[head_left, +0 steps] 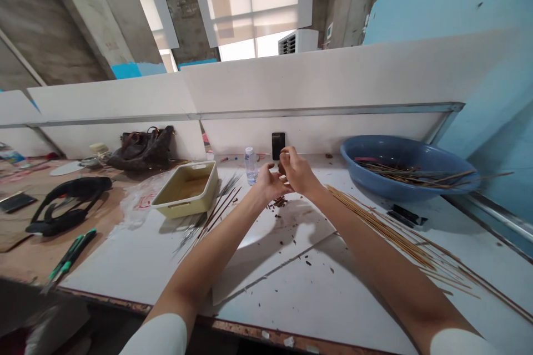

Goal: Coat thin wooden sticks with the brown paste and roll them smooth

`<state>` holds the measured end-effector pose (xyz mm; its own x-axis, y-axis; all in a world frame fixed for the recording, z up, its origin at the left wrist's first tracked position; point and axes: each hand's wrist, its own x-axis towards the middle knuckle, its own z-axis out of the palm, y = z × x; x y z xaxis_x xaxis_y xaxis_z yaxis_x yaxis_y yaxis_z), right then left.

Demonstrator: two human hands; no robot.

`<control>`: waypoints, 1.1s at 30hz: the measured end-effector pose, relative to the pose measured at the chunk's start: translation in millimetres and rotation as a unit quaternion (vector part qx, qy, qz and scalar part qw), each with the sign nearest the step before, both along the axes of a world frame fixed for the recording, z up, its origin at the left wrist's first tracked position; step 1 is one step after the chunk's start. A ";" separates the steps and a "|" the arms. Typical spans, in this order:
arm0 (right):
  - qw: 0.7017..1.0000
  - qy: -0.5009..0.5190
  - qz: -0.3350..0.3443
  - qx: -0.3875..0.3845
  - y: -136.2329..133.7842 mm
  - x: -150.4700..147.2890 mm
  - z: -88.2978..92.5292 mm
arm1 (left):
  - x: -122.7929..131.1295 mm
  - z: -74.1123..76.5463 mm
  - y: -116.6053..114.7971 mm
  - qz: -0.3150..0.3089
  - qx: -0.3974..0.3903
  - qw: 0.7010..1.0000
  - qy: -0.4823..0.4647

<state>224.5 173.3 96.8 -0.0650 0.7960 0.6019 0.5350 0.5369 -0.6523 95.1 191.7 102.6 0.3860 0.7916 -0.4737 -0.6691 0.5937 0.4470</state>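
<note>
My left hand (271, 182) is palm up with its fingers apart, over a small pile of brown bits (280, 201) on the white board. Just above and to the right, my right hand (296, 171) has its fingers bent together around something small and brown that I cannot make out. The two hands nearly touch. A clear bottle (251, 166) stands left of them, and a black phone (278, 146) leans upright against the partition behind.
To the right are a blue basin (408, 155) with thin sticks and a bundle of tan sticks (383, 227). Leftward are a yellowish tray (185, 205), dark rods (219, 212), green-handled pliers (70, 258), headphones (62, 222) and a dark bag (144, 150).
</note>
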 end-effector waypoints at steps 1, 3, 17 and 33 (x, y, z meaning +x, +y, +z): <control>0.999 -0.041 0.005 0.005 -1.7 -1.9 -1.2 | 0.0 -0.5 0.6 0.002 0.006 1.000 -0.008; 0.994 -0.108 0.024 0.009 -5.8 -5.7 -2.8 | -1.0 -1.7 3.2 0.018 0.016 1.000 -0.018; 0.998 0.003 0.016 0.055 -13.2 7.8 19.4 | -10.4 -18.0 20.9 0.046 0.077 0.996 0.017; 0.989 -0.135 -0.049 -0.034 -7.5 27.6 33.8 | -14.7 -43.5 31.2 -0.017 0.152 0.982 0.108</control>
